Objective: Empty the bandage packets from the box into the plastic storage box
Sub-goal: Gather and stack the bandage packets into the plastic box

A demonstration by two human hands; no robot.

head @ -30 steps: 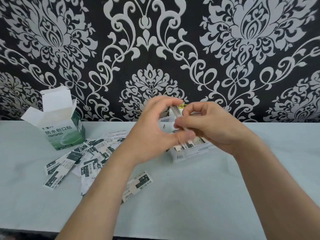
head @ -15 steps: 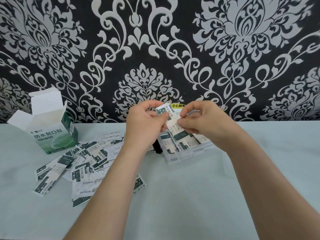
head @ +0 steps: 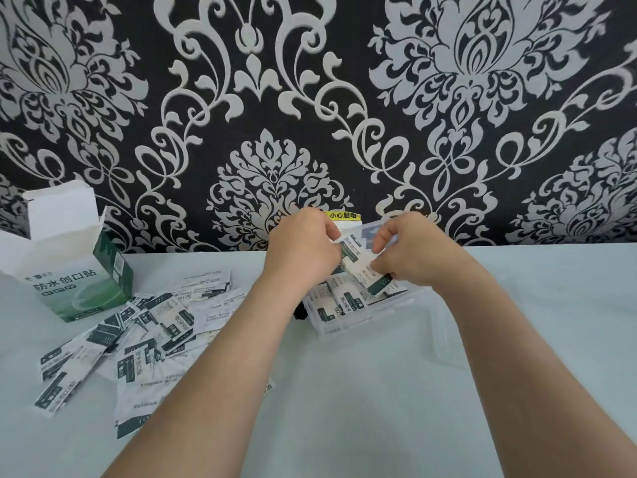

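Observation:
A clear plastic storage box point(head: 348, 325) stands near the table's back middle with several white-and-green bandage packets inside. Just above it, my left hand point(head: 299, 249) and my right hand point(head: 408, 254) both pinch a small stack of bandage packets point(head: 358, 260), tilted over the box. The green-and-white bandage box point(head: 74, 281) stands open at the left. Many loose packets point(head: 151, 326) lie scattered on the table between the cardboard box and my left forearm, which hides some of them.
The pale table point(head: 379, 391) runs up to a black wall with a white floral pattern. A yellow label point(head: 343, 215) sits on the wall just behind the storage box. A clear lid point(head: 444, 326) seems to lie to the right of the storage box.
Both hands have lowered the held packets toward the storage box. The view has shifted a little, so everything sits lower and further left.

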